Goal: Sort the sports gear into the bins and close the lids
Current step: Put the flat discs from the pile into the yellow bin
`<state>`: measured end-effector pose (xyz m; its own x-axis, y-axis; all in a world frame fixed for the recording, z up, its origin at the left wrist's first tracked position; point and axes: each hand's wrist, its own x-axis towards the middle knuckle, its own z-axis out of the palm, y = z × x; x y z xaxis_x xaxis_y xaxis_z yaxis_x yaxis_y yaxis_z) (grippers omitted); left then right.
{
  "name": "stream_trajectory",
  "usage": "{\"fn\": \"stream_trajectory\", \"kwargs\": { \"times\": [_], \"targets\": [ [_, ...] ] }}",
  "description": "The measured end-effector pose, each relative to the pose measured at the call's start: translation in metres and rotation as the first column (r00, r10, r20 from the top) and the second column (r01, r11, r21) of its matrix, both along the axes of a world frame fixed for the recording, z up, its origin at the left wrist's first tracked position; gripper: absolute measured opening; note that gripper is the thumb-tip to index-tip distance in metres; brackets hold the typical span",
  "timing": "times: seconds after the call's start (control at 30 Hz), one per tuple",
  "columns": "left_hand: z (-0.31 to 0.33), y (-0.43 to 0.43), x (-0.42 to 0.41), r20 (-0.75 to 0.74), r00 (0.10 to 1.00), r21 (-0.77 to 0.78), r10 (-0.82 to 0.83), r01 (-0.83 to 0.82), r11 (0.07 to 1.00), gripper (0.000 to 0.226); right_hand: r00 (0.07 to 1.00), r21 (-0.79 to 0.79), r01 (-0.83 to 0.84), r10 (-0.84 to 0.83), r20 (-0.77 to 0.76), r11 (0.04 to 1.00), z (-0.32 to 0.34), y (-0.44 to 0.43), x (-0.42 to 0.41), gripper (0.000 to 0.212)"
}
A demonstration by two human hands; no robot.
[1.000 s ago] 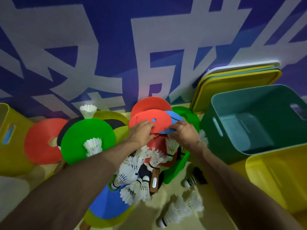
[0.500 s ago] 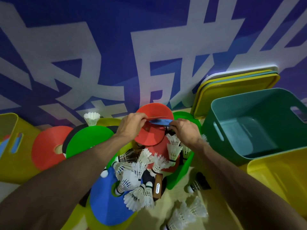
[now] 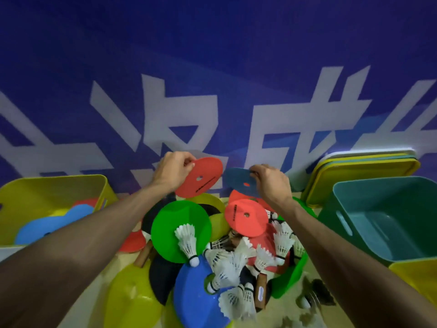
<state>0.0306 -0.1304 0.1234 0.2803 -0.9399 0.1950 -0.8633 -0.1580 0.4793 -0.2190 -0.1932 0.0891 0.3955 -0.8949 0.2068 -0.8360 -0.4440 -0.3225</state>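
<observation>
Your left hand (image 3: 173, 172) pinches one red disc (image 3: 203, 179), your right hand (image 3: 272, 183) one blue disc (image 3: 237, 182) — one teal bin (image 3: 390, 192) at 3 o'clock.

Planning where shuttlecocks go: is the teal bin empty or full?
Empty as far as visible: the teal bin shows only bare floor and walls.

Teal bin (image 3: 331, 223) and yellow bin (image 3: 416, 275) cut off at right edge; left bin (image 3: 54, 195) cut at left edge. Paddle (image 3: 132, 242) mostly buried under green disc (image 3: 170, 221), handle showing. Shuttlecocks (image 3: 311, 295) bottom right blurred. Print on red disc (image 3: 209, 169) too small to read. Lids (image 3: 364, 165) partly behind teal bin.
</observation>
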Motion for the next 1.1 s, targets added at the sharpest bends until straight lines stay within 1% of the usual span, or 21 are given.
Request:
{"fn": "stream_trajectory", "kwargs": {
  "times": [0.13,0.3,0.4,0.5,0.63,0.7,0.77,0.83,0.9,1.03,1.1],
  "targets": [
    [0.034,0.037,0.057,0.026,0.998,-0.005,0.050,-0.050,0.999,0.018,0.997,0.001,-0.049,0.048,0.062,0.999,0.027,0.016,0.056,0.025],
    [0.058,0.092,0.131,-0.015,0.989,-0.005,0.149,-0.149,0.989,0.016,0.978,-0.028,-0.142,0.144,0.149,0.990,0.053,0.055,0.146,0.023],
    [0.065,0.123,0.174,-0.015,0.980,0.010,0.199,-0.199,0.980,0.016,0.965,-0.040,-0.212,0.215,0.149,0.977,0.063,0.081,0.203,0.021],
    [0.068,0.151,0.220,-0.035,0.972,-0.002,0.234,-0.235,0.972,0.016,0.957,-0.048,-0.240,0.245,0.158,0.970,0.067,0.103,0.255,0.021],
    [0.067,0.182,0.282,-0.079,0.952,-0.039,0.297,-0.300,0.953,0.015,0.955,-0.035,-0.233,0.235,0.181,0.972,0.069,0.127,0.313,0.017],
    [0.061,0.192,0.307,-0.092,0.940,-0.042,0.328,-0.333,0.942,0.016,0.951,-0.005,-0.224,0.220,0.218,0.974,0.068,0.135,0.340,0.014],
    [0.056,0.199,0.329,-0.093,0.930,-0.042,0.356,-0.361,0.932,0.016,0.938,0.044,-0.203,0.181,0.294,0.978,0.067,0.141,0.367,0.013],
    [0.052,0.204,0.348,-0.090,0.915,-0.041,0.393,-0.397,0.917,0.016,0.924,0.112,-0.171,0.120,0.364,0.979,0.062,0.146,0.393,0.016],
    [0.045,0.204,0.365,-0.093,0.904,-0.027,0.418,-0.422,0.906,0.016,0.915,0.164,-0.150,0.074,0.397,0.975,0.056,0.151,0.415,0.019],
    [0.028,0.207,0.385,-0.116,0.881,-0.004,0.458,-0.462,0.887,0.018,0.905,0.230,-0.129,0.020,0.425,0.965,0.037,0.153,0.444,0.018],
    [0.015,0.212,0.391,-0.155,0.870,0.033,0.467,-0.468,0.883,0.018,0.892,0.292,-0.169,0.020,0.453,0.941,0.026,0.155,0.455,0.019]
  ]
}}
